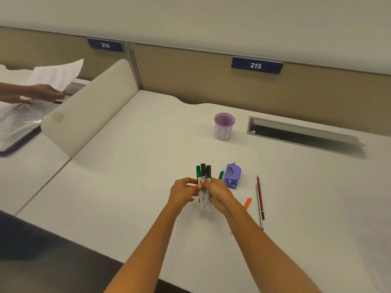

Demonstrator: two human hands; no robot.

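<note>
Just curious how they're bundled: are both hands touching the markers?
Touching. The head view shows the left hand and right hand both pinching the markers, three of them, between their fingers.

The markers [203, 182] are showing white barrels with black print: one is wearing a green cap, two are wearing black. The hole punch [232, 175] is showing lilac-purple all over. The mesh pen cup [224, 126] is showing a pink-purple rim above a white label with blue handwriting. One pencil [260, 195] is showing red with black stripes, the other pencil [259, 210] grey. The pen [247, 203] is showing bright orange against the off-white desk [148, 166]. The number plates [256, 65] are showing navy with white digits, on a tan partition [190, 77].
</note>
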